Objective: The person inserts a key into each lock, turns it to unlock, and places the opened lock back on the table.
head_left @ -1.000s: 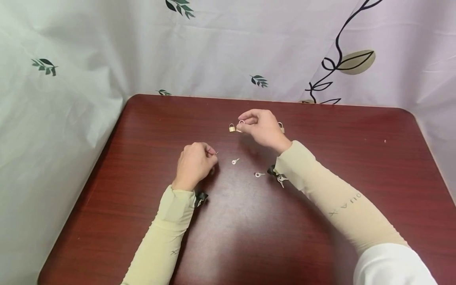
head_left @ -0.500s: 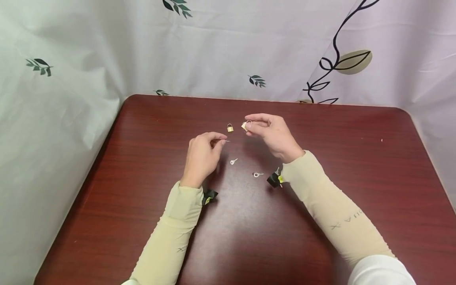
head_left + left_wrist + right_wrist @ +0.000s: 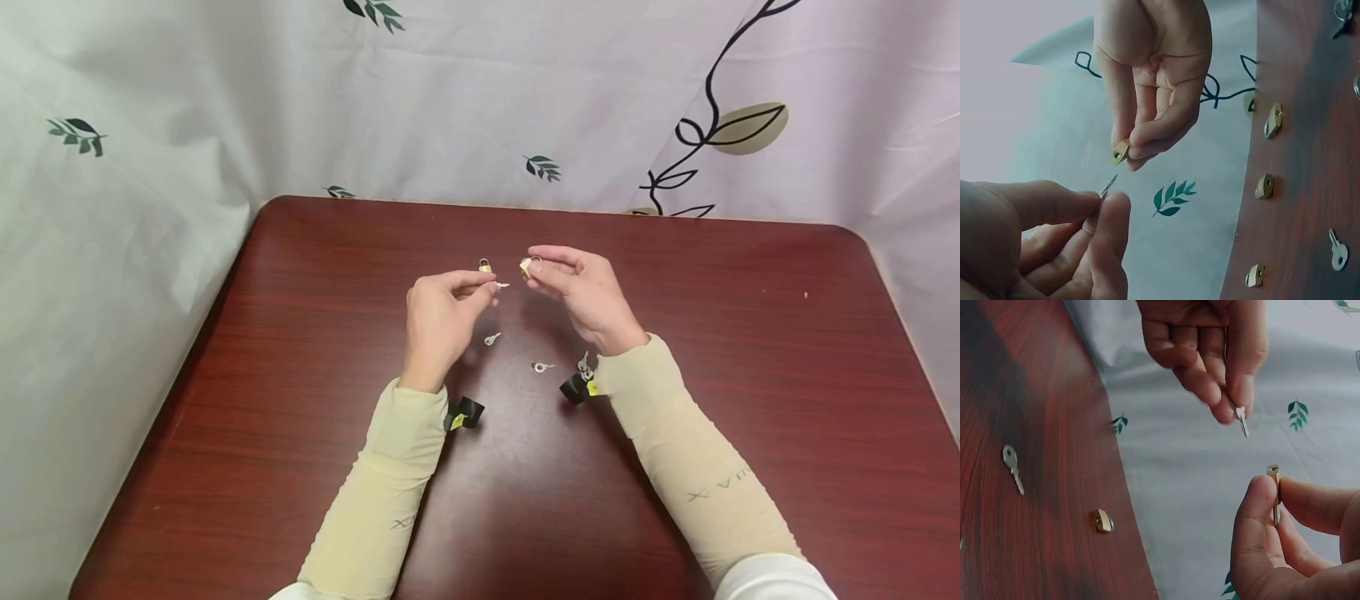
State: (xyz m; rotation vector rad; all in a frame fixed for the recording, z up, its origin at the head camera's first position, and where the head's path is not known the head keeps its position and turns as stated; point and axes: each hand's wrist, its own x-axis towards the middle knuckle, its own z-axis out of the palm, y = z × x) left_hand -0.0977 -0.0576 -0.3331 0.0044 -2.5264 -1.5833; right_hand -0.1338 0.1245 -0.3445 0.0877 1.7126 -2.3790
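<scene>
Between thumb and index finger, my left hand point(image 3: 442, 325) pinches a small silver key point(image 3: 503, 286), its blade pointing toward the right hand. My right hand point(image 3: 591, 293) pinches a small brass padlock point(image 3: 525, 267) above the table. In the left wrist view the keyhole end of this padlock point(image 3: 1120, 152) faces the key point(image 3: 1109, 185). A short gap separates them; the right wrist view also has the key point(image 3: 1244, 425) apart from the padlock point(image 3: 1274, 469). Another brass padlock point(image 3: 484, 265) stands on the table just behind the left fingers, partly hidden.
Loose silver keys lie on the red-brown table point(image 3: 300, 350): one key point(image 3: 492, 339) near the left hand, another key point(image 3: 542, 367) closer in, more beside the right wrist. Along the far side stand brass padlocks point(image 3: 1265, 186). A patterned white curtain point(image 3: 450, 100) hangs behind.
My right hand has lifted the padlock and drawn it slightly right and nearer. My left hand has moved right and farther away with the key, closing the distance between the two.
</scene>
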